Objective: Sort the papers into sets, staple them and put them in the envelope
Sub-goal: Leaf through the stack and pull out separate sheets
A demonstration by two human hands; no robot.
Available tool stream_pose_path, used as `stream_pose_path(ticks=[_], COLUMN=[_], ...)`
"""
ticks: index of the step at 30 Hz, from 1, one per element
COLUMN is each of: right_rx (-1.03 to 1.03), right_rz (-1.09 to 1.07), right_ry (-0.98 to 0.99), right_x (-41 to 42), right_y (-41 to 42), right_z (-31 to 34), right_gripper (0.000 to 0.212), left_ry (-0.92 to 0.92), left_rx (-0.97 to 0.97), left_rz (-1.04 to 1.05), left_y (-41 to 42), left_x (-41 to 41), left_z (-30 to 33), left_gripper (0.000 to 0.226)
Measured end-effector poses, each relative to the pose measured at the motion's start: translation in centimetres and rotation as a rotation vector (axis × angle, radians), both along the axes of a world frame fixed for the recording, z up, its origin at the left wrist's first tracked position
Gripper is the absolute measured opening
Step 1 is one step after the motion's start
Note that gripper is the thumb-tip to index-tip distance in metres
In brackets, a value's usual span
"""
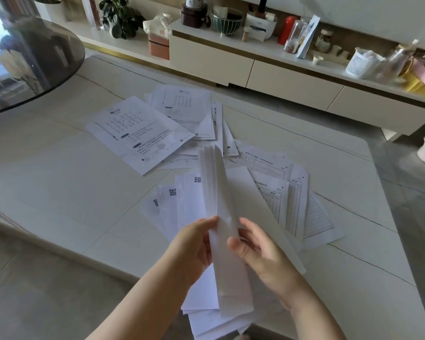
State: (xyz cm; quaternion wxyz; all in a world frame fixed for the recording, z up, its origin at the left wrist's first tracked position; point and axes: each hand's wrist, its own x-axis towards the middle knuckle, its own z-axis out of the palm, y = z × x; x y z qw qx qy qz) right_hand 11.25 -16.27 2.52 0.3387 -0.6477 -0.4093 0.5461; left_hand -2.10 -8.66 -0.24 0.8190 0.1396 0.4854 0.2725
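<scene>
A stack of white papers (219, 192) stands nearly on edge above the white table (59, 187), held between both hands. My left hand (194, 244) grips its left side, thumb on the sheets. My right hand (258, 249) holds the right side with the thumb on the front sheet. Under the hands lie blank-backed sheets with QR codes (172, 200). Printed worksheets (138, 131) lie spread at the far left, and grid forms (295, 204) fan out at the right. No stapler or envelope is in view.
A round dark glass tabletop (30, 60) overhangs the far left corner. Beyond the table runs a low white cabinet (292, 79) crowded with jars, a bowl, baskets and plants. The table's near edge sits just below my forearms.
</scene>
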Motion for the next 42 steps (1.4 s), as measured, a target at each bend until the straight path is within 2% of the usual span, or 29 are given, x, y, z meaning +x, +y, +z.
stream_pose_path(ticks=[3,6,9,10,12,15,18,22,24,26,28,29,31,34,35,37,38,40,42], right_rx=[-0.007,0.02,0.039,0.035,0.059,0.083,0.064,0.046,0.048,0.053,0.051,0.043,0.026,-0.001,-0.007,0.003,0.01,0.015,0.01], right_rz=[-0.022,-0.03,-0.013,-0.056,-0.198,-0.293,-0.334,-0.393,-0.413,-0.422,-0.435,-0.428,-0.397,-0.358,-0.34,-0.3,-0.3,-0.324,-0.363], right_ry=[-0.049,-0.009,0.002,-0.024,-0.198,-0.498,-0.582,-0.495,-0.388,-0.23,-0.023,0.062,0.18,0.304,0.34,0.36,0.347,0.281,0.136], right_x=[0.3,0.1,-0.1,0.3,1.6,3.7,4.5,4.6,4.1,3.6,3.3,3.4,3.4,3.4,3.3,3.0,2.9,3.1,3.9], right_y=[0.0,0.0,0.1,0.2,0.4,0.1,-0.2,0.0,0.2,0.4,0.6,0.6,0.5,0.3,0.4,0.5,0.5,0.6,0.6], right_z=[-0.1,0.1,-0.1,-0.2,-0.7,-1.6,-1.7,-1.8,-1.4,-1.0,-0.5,-0.3,0.0,-0.1,-0.1,0.0,-0.2,-0.6,-1.3], right_gripper=[0.088,0.085,0.062,0.048,0.008,0.033,0.037,0.036,0.027,0.021,0.015,0.013,0.011,0.019,0.022,0.024,0.023,0.021,0.017], left_ry=[0.0,0.011,0.049,0.062,0.092,0.122,0.131,0.133,0.165,0.204,0.326,0.392,0.488,0.525,0.516,0.523,0.557,0.651,0.727], left_rx=[-0.032,-0.034,-0.017,-0.014,-0.004,0.005,0.003,0.006,0.058,0.191,0.413,0.518,0.634,0.639,0.651,0.699,0.719,0.735,0.711], left_rz=[-0.022,-0.007,0.003,0.012,0.047,0.113,0.146,0.153,0.14,0.134,0.059,-0.002,-0.099,-0.165,-0.17,-0.178,-0.178,-0.205,-0.22], left_y=[0.0,-0.1,-0.1,-0.1,0.3,0.9,1.0,0.8,0.6,0.2,-0.1,-0.2,-0.4,-1.1,-1.4,-1.7,-1.7,-1.5,-1.2], left_x=[-0.1,0.0,0.2,0.1,-0.2,-0.8,-1.0,-1.0,-0.8,-0.6,-0.4,-0.4,-0.1,0.5,0.7,0.9,0.9,0.7,0.4], left_z=[0.1,-0.2,-0.4,-0.4,-0.5,-0.8,-0.4,0.1,0.4,0.6,0.8,1.0,0.9,1.4,2.0,2.3,2.3,1.9,1.6], left_gripper=[0.03,0.022,0.007,0.006,0.007,0.012,0.006,0.011,0.011,0.032,0.059,0.065,0.054,0.016,0.016,0.033,0.034,0.023,0.018])
